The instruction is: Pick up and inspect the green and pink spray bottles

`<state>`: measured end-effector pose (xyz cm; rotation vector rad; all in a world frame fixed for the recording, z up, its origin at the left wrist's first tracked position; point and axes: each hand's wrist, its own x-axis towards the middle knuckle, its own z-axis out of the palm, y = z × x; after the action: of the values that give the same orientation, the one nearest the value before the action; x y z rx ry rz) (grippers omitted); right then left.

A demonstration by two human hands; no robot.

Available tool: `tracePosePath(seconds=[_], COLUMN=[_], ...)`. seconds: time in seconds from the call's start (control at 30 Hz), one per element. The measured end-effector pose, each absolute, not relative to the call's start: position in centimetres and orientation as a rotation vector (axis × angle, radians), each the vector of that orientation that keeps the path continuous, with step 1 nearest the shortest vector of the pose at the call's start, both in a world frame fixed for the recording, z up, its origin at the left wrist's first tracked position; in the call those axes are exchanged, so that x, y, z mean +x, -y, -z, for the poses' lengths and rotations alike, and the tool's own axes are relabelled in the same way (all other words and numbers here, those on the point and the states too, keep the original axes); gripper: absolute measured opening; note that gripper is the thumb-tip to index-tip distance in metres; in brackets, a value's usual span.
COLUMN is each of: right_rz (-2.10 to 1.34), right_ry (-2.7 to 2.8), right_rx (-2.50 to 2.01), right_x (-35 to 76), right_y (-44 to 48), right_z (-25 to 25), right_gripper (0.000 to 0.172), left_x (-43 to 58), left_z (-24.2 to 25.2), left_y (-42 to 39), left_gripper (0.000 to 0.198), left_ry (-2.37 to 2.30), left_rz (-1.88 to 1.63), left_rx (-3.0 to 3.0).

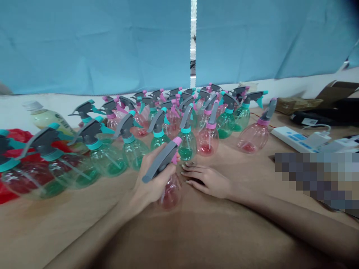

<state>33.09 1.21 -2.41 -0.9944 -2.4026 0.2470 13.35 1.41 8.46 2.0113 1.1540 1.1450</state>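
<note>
My left hand [150, 183] is wrapped around the neck of a pink spray bottle [170, 192] with a grey trigger head and pink nozzle, held tilted just above the brown table [84, 224]. My right hand [207, 179] lies flat on the table right beside that bottle, fingers stretched out and empty. Directly behind both hands stand several small spray bottles, green ones [186, 144] with teal collars and pink ones [208, 138] with pink collars, all with grey triggers.
More green bottles [106, 157] crowd the left side near a red bag [17, 136] and a pale drink bottle [47, 117]. A white power strip [294, 138], cables and cardboard boxes [297, 104] lie at the right. A blue curtain [95, 45] hangs behind.
</note>
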Motion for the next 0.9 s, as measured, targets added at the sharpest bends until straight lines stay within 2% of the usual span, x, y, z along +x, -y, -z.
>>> tracePosePath(seconds=[0.23,0.43,0.63,0.8,0.9], right_rz=[-0.248,-0.249,-0.368,-0.522,-0.567], right_ry=[2.423,2.423,2.325,2.239,2.193], right_rx=[-1.003,-1.015,-1.015,-1.086,-1.175], right_x=[33.1,33.1,33.2,33.8,34.4], right_y=[-1.2,-1.3,-0.8,1.2,2.7], right_z=[2.5,2.5,2.1,1.0,0.1], right_gripper=[0.036,0.036,0.037,0.047,0.060], left_x=[13.2,13.0,13.1,13.8,14.8], left_z=[-7.9,-6.9,-6.9,-6.8,-6.6], left_y=[-1.3,-1.3,-1.5,-1.5,-1.7], left_gripper=[0.018,0.011,0.017,0.018,0.018], left_ry=[-1.119,-1.197,-1.180,-1.146,-1.122], left_rz=[-1.155,-1.182,-1.145,-1.196,-1.204], left_rx=[2.034,1.981,1.994,1.978,1.982])
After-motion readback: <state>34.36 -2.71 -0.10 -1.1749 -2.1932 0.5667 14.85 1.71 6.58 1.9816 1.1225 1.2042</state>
